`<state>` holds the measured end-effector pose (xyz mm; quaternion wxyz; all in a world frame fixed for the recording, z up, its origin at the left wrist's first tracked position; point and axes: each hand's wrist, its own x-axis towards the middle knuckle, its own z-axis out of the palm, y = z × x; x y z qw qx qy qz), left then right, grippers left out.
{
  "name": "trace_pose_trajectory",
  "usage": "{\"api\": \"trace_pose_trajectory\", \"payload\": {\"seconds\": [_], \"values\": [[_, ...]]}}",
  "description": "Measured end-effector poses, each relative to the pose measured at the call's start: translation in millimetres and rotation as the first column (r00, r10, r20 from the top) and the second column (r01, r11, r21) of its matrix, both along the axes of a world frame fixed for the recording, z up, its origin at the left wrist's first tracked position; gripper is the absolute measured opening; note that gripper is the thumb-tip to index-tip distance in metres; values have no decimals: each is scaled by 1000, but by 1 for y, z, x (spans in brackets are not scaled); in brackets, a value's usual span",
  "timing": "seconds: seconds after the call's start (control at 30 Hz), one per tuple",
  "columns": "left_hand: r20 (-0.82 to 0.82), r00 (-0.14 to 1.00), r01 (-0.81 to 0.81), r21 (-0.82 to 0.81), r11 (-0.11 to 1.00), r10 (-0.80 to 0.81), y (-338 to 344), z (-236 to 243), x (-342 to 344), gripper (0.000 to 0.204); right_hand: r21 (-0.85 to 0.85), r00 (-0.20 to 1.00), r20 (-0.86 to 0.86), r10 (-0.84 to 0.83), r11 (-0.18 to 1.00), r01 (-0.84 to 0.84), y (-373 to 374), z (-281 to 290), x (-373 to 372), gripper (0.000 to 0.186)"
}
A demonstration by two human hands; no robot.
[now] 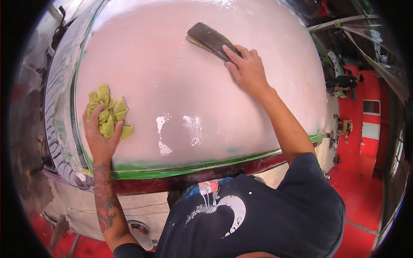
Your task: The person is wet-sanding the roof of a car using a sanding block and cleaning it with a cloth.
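Observation:
A large pale pinkish-white car panel (155,64) spreads before me, its surface wet and shiny in places. My left hand (103,139) rests at the panel's left side, fingers curled around a crumpled yellow-green cloth (107,118). Farther out and to the right, my right hand (249,71) grips the near end of a long dark sanding block (210,38). The block lies slanted on the panel, its far end pointing left and away from me. A thin yellowish layer shows along its lower edge.
Green edging (146,173) runs along the panel's near side, above a dark red strip of bodywork (142,185). On the left is a dark, streaked fender (53,124). Another person (346,81) stands far right on a red floor (357,198).

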<state>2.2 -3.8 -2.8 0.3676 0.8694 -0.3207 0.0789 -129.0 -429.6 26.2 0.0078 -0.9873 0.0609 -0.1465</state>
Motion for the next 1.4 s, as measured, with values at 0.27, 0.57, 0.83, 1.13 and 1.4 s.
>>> {"api": "trace_pose_trajectory", "payload": {"seconds": [0.27,0.57,0.83,1.13,1.4], "values": [[-16,1000,-12,27,1000,12,8,2,0,60,85,990,-103,97,992,-89,52,18,-135,55],[-11,1000,19,7,1000,-18,0,-1,1,60,-52,905,54,-421,904,424,-92,-16,-76,45],[-5,1000,9,41,999,-8,9,1,2,58,145,997,-70,-29,989,39,86,15,-194,63],[7,1000,24,30,999,-25,0,-3,3,57,-84,854,105,-509,851,518,-104,-14,-144,46],[-10,1000,-29,79,996,30,11,-1,3,58,173,993,-68,-91,980,102,57,11,-247,58]]}}
